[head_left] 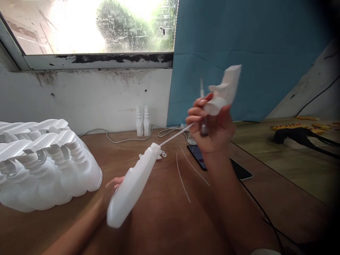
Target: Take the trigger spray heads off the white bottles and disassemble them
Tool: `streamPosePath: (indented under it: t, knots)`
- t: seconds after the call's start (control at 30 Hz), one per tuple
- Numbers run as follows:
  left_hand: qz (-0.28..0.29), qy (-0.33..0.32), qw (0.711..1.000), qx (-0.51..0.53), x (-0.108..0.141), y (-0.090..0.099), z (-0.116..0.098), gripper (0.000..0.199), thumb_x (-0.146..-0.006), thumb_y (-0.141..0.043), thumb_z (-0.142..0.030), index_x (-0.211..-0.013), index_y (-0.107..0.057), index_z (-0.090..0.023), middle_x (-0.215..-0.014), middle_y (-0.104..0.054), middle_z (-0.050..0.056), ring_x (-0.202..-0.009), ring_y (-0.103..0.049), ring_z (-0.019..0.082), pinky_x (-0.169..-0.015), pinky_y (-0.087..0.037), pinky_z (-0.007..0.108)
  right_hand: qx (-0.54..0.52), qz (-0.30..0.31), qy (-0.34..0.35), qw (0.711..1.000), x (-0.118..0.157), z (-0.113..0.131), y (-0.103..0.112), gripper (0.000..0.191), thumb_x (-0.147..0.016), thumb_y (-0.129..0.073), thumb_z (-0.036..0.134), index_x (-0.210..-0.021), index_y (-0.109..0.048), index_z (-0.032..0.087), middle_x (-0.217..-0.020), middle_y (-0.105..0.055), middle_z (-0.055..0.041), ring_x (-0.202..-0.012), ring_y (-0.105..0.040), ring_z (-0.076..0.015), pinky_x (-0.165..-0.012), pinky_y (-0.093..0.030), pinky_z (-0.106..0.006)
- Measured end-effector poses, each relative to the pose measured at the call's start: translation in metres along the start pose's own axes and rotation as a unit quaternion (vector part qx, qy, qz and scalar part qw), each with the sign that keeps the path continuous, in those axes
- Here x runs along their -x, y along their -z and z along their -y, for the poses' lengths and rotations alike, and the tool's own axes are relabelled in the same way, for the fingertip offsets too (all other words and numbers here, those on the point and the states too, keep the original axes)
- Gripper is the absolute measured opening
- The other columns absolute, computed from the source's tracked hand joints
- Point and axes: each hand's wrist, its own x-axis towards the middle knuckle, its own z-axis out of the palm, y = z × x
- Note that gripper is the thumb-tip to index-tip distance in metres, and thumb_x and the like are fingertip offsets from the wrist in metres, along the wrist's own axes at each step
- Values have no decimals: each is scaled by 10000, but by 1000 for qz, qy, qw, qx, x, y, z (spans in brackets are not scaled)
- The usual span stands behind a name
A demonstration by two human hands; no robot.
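Observation:
My left hand (pixel 114 187) is wrapped round a white plastic bottle (pixel 132 187), which is tilted with its open neck up and to the right. Raised at the right, my right hand (pixel 212 120) grips a white spray head (pixel 230 85), slightly blurred. A thin white tube (pixel 176 136) runs from near my right fingers into the bottle's neck. A slim tool (pixel 204 128) with a dark part also shows among those fingers; its exact kind is unclear. Two loose thin tubes (pixel 182 179) lie on the table, right of the bottle.
Many white bottles with spray heads (pixel 58 170) stand packed at the left. Two small white bottles (pixel 142 122) stand by the wall. Small white parts (pixel 162 153) lie behind the held bottle. A phone (pixel 196 156), a second dark device (pixel 240 170) and cables are at the right.

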Motion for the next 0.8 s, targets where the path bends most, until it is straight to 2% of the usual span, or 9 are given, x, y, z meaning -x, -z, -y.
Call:
streamPosePath:
  t: [0.07,0.17,0.23,0.3,0.37,0.47,0.57,0.7,0.8]
  knots:
    - [-71,-59,996,4,-12,-6,2,288,-691,-604,-410,-839,-656,-169,-607,-622,24,-494,-558,160,-485,-467,267,-5,-26,-9,1000,-7,1,21,722,-885,-98,482,-659,-700,153,-1321,-566,59,-994,-622,-111,-498,-356,-155]
    - [-145,-177,973,-23,-33,-4,1,311,-730,-547,-389,-921,-650,-167,-748,-647,31,-606,-571,166,-555,-470,261,-132,-38,-65,988,-6,-15,45,477,-926,-352,532,-875,-728,244,-1086,-668,-46,-657,-567,-23,-362,-272,-98]
    - [-220,-271,932,-94,-50,3,-1,350,-790,-478,-408,-978,-633,-157,-839,-657,45,-696,-594,190,-622,-486,279,-201,1,-150,968,2,-37,54,397,-920,-439,510,-915,-709,220,-890,-629,-44,-480,-395,-9,-311,-188,-104]
    - [-293,-349,874,-167,-69,12,-5,370,-824,-443,-421,-1010,-610,-147,-908,-659,61,-796,-612,216,-716,-498,308,-266,33,-244,932,16,-65,60,369,-915,-479,483,-927,-685,178,-776,-548,-17,-434,-265,-5,-302,-143,-99]
    - [-343,-395,826,-209,-91,19,-11,370,-835,-459,-420,-1056,-580,-148,-1000,-653,80,-912,-615,234,-822,-487,329,-302,48,-321,896,32,-94,65,328,-893,-540,449,-923,-658,145,-742,-497,3,-431,-207,-2,-305,-134,-94]
    - [-376,-431,786,-237,-127,28,-26,429,-848,-498,-407,-1195,-496,-156,-1183,-606,119,-1083,-581,239,-945,-439,331,-309,51,-411,856,53,-129,70,280,-841,-624,400,-855,-623,121,-684,-453,20,-421,-182,-4,-299,-121,-110]
    - [-411,-445,748,-270,-165,38,-42,483,-850,-533,-365,-1262,-439,-131,-1272,-557,176,-1177,-537,257,-1008,-392,353,-319,41,-459,828,64,-149,73,230,-821,-646,343,-802,-597,119,-679,-477,-3,-441,-276,-20,-314,-176,-119]
    - [-458,-442,712,-296,-212,51,-61,514,-847,-549,-298,-1298,-390,-110,-1345,-493,217,-1259,-473,279,-1064,-331,384,-319,22,-472,822,70,-160,72,155,-796,-647,261,-794,-573,126,-682,-496,-15,-492,-363,-46,-370,-270,-137]
    - [-469,-434,705,-308,-240,60,-69,484,-839,-548,-251,-1272,-378,-116,-1268,-554,207,-1192,-537,263,-1010,-395,370,-306,8,-472,827,71,-165,71,167,-767,-664,249,-775,-541,137,-648,-473,10,-465,-334,-34,-370,-228,-138]
